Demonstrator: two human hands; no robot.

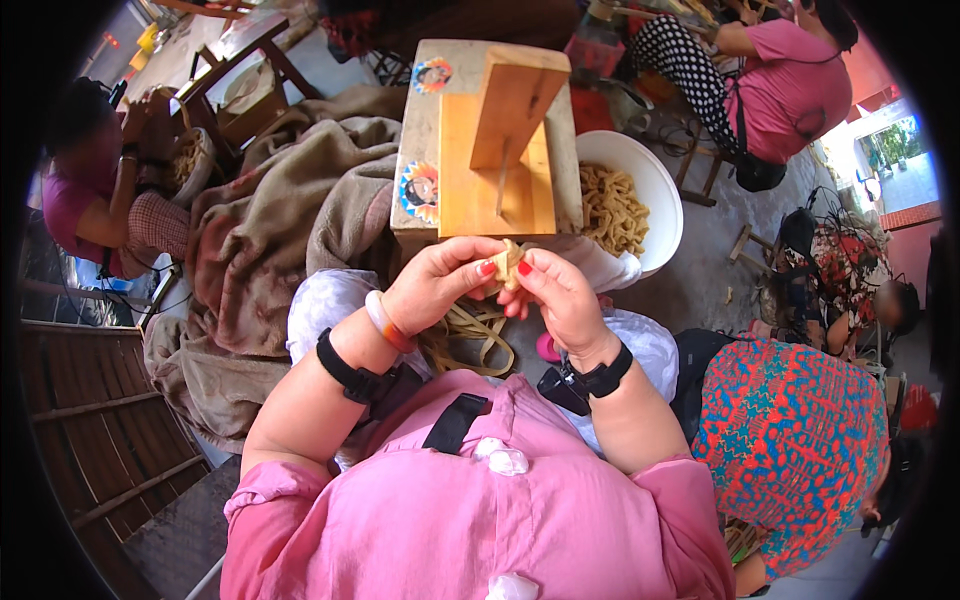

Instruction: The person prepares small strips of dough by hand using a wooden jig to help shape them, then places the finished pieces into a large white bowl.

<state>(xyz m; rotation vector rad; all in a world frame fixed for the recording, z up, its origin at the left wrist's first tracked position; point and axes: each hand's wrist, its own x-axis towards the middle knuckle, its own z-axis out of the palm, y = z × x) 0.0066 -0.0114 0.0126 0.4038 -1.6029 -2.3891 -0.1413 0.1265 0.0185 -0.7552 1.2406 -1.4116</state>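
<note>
Between my left hand [461,281] and my right hand [551,289] is a small folded piece of tan strip [508,264], pinched by the fingers and thumbs of both. Just beyond the fingertips stands a small table with a wooden board [457,202] on it, bearing an upright wooden block [517,112] and a thin metal rod [502,184]. Below my hands, long flat tan strips [487,337] hang or lie in loops around my lap. A white bucket [667,202] to the right of the table holds many folded tan pieces [611,206].
Brown blankets [255,225] lie heaped to the left. A person in patterned clothing [787,442] is close on my right. Other people sit at the upper left, upper right and far right. Wooden stools [697,172] stand beyond the bucket.
</note>
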